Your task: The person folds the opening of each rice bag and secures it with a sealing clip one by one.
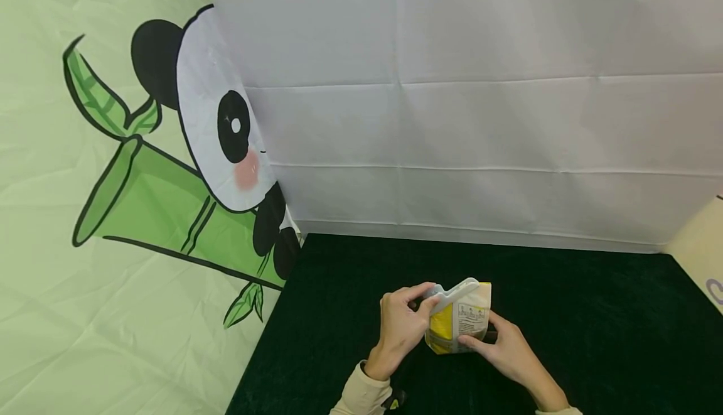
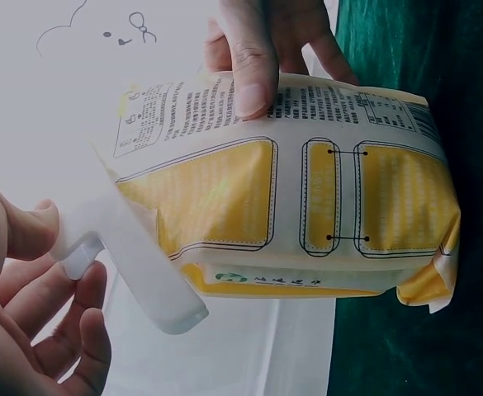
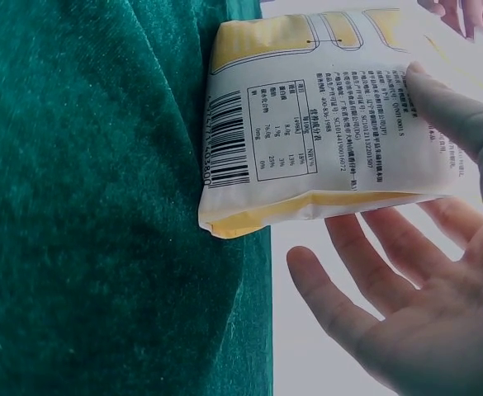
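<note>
A yellow and white food bag (image 1: 472,324) with printed text stands upright over the dark green cloth. Across its top edge lies a white bag clip (image 2: 154,280), slanting up to the right in the head view. My left hand (image 1: 400,322) pinches the clip's near end between thumb and fingers. The bag's right side is held by my right hand (image 1: 508,347), its thumb (image 2: 253,78) on the printed face and its fingers behind. In the right wrist view the bag's barcode (image 3: 227,142) and lower end show, while the clip is out of sight there.
Dark green cloth (image 1: 593,321) covers the table. A white sheet (image 1: 480,126) hangs behind it, and a light green sheet with a panda and bamboo print (image 1: 164,195) hangs at the left. A cream panel (image 1: 697,245) stands at the right edge.
</note>
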A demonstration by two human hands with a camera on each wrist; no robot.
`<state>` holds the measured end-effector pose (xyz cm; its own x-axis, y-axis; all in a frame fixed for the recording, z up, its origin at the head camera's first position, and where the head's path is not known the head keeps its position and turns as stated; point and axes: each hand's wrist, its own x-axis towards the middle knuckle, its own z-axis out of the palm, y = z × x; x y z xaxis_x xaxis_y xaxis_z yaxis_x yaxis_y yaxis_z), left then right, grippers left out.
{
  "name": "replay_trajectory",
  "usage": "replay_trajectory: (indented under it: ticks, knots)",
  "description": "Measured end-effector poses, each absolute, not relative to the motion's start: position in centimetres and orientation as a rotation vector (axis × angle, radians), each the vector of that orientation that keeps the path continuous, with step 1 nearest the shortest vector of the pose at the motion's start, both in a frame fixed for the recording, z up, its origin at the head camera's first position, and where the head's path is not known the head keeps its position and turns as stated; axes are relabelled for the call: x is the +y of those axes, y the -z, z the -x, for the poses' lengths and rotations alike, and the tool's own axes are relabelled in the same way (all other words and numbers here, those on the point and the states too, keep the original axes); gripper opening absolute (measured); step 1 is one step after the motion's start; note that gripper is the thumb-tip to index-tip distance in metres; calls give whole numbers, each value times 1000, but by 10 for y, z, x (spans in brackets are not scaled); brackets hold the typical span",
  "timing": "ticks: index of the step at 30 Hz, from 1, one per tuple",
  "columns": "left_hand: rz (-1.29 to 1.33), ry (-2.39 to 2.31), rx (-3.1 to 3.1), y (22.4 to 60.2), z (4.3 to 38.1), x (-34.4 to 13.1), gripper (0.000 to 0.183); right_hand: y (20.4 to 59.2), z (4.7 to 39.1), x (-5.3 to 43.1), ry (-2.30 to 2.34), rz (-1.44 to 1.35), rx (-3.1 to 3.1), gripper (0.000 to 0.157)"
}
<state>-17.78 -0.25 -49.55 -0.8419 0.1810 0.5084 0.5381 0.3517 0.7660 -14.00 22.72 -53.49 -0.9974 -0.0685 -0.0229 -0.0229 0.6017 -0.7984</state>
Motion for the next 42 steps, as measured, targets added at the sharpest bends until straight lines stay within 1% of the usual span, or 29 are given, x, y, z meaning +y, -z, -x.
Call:
replay_trajectory:
  ticks: [19, 30, 42]
  knots:
    - [656, 1493, -2272, 493, 178, 0, 21, 537, 140, 226, 1385, 77, 2764, 58]
    - [714, 1541, -2302, 500, 183, -4, 28, 541, 140, 227, 1433, 66, 2780, 55]
    - [740, 1517, -2314, 505, 186, -7, 37, 543, 141, 226, 1422, 94, 2801, 58]
